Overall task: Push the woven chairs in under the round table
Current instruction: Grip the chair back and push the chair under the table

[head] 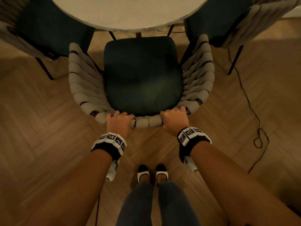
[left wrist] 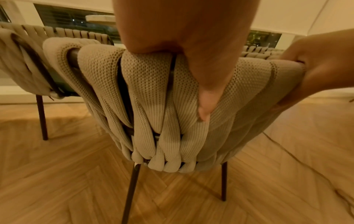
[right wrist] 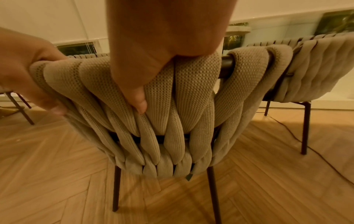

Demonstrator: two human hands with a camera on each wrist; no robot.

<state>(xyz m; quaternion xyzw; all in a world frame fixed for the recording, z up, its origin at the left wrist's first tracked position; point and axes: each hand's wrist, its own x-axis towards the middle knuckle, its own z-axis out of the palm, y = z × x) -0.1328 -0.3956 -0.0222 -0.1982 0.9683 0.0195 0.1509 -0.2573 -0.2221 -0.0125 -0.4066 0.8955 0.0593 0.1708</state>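
Note:
A woven chair (head: pixel 141 75) with a dark green seat and beige knitted straps stands in front of me, its seat front close to the edge of the round pale table (head: pixel 130 12). My left hand (head: pixel 118 120) grips the top rail of the chair back at the left. My right hand (head: pixel 175 119) grips the same rail at the right. In the left wrist view my thumb (left wrist: pixel 205 94) presses on the straps of the chair back (left wrist: pixel 149 94). The right wrist view shows my other thumb (right wrist: pixel 134 91) lying the same way on the chair back (right wrist: pixel 184 94).
Two more woven chairs flank the table, one at the left (head: pixel 40 30) and one at the right (head: pixel 236 25). A thin dark cable (head: pixel 259 128) loops over the herringbone wood floor (head: pixel 40 128) at the right. My feet (head: pixel 152 173) stand just behind the chair.

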